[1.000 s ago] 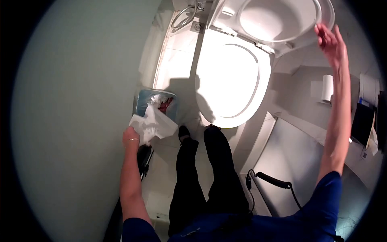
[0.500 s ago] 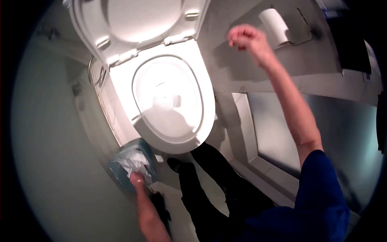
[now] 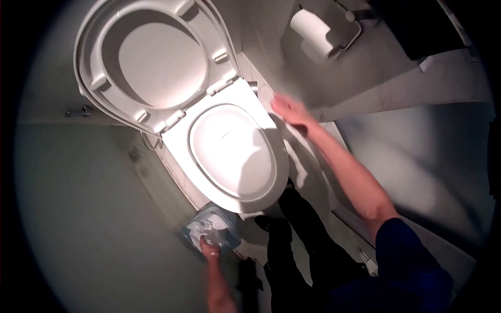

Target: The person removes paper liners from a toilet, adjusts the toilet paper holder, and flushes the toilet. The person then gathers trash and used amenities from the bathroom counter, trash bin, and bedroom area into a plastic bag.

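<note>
My left hand (image 3: 210, 249) is down at the near edge of a blue-grey waste bin (image 3: 232, 221). Its fingers are closed on crumpled white paper (image 3: 201, 224) in the bin's mouth, with the fingertips partly hidden. My right hand (image 3: 293, 113) is in the air near the right side of a white toilet (image 3: 237, 204). Motion blur smears its fingers, and no object shows in it. The toilet's seat and lid (image 3: 162, 62) are both raised.
A white toilet roll (image 3: 313, 32) hangs on a metal holder (image 3: 355, 36) on the wall at upper right. A frosted panel (image 3: 412, 151) stands on the right. The person's dark-trousered legs (image 3: 308, 224) are in front of the toilet. A white brush-like thing (image 3: 369, 261) lies at lower right.
My right hand has come down from near the toilet roll to beside the toilet. My left hand stays at the paper in the bin. The view has shifted and turned, showing more of the raised lid.
</note>
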`<state>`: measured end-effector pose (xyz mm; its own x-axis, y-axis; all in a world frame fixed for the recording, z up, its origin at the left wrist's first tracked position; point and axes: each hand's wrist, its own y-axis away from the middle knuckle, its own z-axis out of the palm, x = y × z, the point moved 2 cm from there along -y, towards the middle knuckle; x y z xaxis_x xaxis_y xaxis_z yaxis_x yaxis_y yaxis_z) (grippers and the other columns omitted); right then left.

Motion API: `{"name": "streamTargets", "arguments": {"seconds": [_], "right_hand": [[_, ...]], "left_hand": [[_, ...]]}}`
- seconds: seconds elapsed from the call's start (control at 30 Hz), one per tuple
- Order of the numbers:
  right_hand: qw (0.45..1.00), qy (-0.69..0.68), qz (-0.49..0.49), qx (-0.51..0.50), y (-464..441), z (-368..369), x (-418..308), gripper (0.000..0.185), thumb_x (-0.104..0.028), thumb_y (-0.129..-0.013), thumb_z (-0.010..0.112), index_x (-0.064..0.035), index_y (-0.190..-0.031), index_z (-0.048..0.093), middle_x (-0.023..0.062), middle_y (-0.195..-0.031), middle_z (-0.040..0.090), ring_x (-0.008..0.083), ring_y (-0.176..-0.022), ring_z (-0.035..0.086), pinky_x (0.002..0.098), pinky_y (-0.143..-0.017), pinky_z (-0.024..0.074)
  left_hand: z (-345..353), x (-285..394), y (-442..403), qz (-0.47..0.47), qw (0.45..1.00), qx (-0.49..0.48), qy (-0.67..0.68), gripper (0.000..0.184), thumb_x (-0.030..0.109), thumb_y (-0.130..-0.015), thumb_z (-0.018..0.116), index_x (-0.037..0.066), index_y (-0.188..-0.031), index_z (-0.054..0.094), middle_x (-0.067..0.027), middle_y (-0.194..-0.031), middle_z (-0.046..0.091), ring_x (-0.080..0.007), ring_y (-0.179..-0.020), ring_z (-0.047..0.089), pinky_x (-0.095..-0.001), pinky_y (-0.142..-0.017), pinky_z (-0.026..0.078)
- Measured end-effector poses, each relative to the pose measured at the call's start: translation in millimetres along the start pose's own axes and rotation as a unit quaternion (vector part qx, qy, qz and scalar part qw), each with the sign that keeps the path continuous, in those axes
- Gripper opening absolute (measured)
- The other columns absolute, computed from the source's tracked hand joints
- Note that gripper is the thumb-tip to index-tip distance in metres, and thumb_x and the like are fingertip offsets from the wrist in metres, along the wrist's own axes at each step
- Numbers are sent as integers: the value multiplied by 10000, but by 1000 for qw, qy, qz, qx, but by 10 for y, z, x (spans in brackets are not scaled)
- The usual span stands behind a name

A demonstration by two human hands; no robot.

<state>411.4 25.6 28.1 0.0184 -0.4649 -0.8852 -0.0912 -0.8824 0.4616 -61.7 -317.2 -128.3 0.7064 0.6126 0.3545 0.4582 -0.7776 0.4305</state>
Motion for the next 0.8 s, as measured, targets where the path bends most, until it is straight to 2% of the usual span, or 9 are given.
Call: {"name": "streamTargets", "arguments": {"seconds": [0.13, 0.23, 0.3, 0.33, 0.43, 0.5, 0.57, 0.63, 0.8], "right_hand": [[953, 126, -269, 64, -878, 311, -1715, 811, -541, -761, 569, 1, -1321, 344, 202, -1314, 418, 292, -1226, 405, 352, -1000, 338], [940, 86, -320, 85, -1116, 597, -2641, 800, -552, -727, 594, -17, -1289, 399, 174, -1266, 476, 281, -1153, 479, 351, -943, 389], [946, 154, -283, 33, -906, 835, -2878, 757, -557, -803, 502, -52, -1339, 329, 183, -1360, 339, 314, -1259, 319, 420, -1031, 271], [946, 190, -261, 5, -855, 917, -2888, 735, -559, -840, 455, -69, -1364, 293, 187, -1408, 270, 331, -1311, 239, 454, -1074, 212], [918, 194, -331, -95, -1007, 753, -2691, 698, -530, -738, 587, -35, -1214, 465, 141, -1154, 554, 263, -1020, 561, 352, -841, 445], [875, 145, -460, -38, -542, 621, -2296, 583, -456, -721, 629, -33, -1105, 512, 125, -999, 601, 262, -875, 597, 349, -749, 469], [841, 165, -514, -20, 5, 364, -1840, 431, -133, -610, 680, -51, -1006, 531, 125, -888, 593, 322, -857, 582, 374, -728, 466], [769, 247, -587, -53, 477, 227, -1464, 384, -126, -637, 665, -137, -1005, 557, 59, -1001, 596, 270, -976, 566, 393, -756, 450], [809, 357, -446, -138, 996, -1, -559, 407, -104, -687, 612, -192, -1081, 556, 19, -1165, 546, 269, -1147, 476, 404, -807, 406]], "left_hand": [[-458, 495, 5, -98, 967, -90, -216, 481, 167, -678, 624, 131, -1150, 538, -176, -1112, 527, -316, -1103, 466, -479, -919, 375], [-402, 415, 129, -114, 962, -64, -242, 441, 191, -679, 617, 130, -1114, 571, -163, -1126, 527, -313, -1124, 449, -466, -904, 383], [-330, 376, 213, -84, 970, -67, -218, 441, 223, -665, 634, 130, -1094, 586, -155, -1152, 524, -319, -1120, 457, -442, -896, 392], [-255, 251, 243, -76, 978, -66, -184, 445, 240, -659, 642, 130, -1088, 590, -152, -1165, 523, -319, -1119, 461, -431, -893, 397], [-279, 36, 167, -129, 990, -47, -27, 478, 280, -642, 662, 111, -1084, 588, -155, -1164, 536, -306, -1089, 493, -405, -869, 418], [-362, 56, 280, -228, 971, -70, -10, 498, 284, -625, 672, 81, -1071, 586, -174, -1106, 568, -298, -1022, 543, -390, -827, 446], [-393, 28, 310, -181, 962, -159, -127, 504, 314, -682, 663, 44, -1099, 577, -202, -1020, 601, -295, -945, 587, -382, -786, 471], [-415, 33, 326, -130, 936, -238, -222, 492, 327, -736, 627, 20, -1116, 566, -220, -988, 609, -299, -916, 601, -383, -777, 476], [-432, 209, 309, -156, 948, -210, -180, 430, 320, -863, 468, -11, -1130, 535, -243, -1047, 571, -333, -961, 559, -407, -830, 443]]}}
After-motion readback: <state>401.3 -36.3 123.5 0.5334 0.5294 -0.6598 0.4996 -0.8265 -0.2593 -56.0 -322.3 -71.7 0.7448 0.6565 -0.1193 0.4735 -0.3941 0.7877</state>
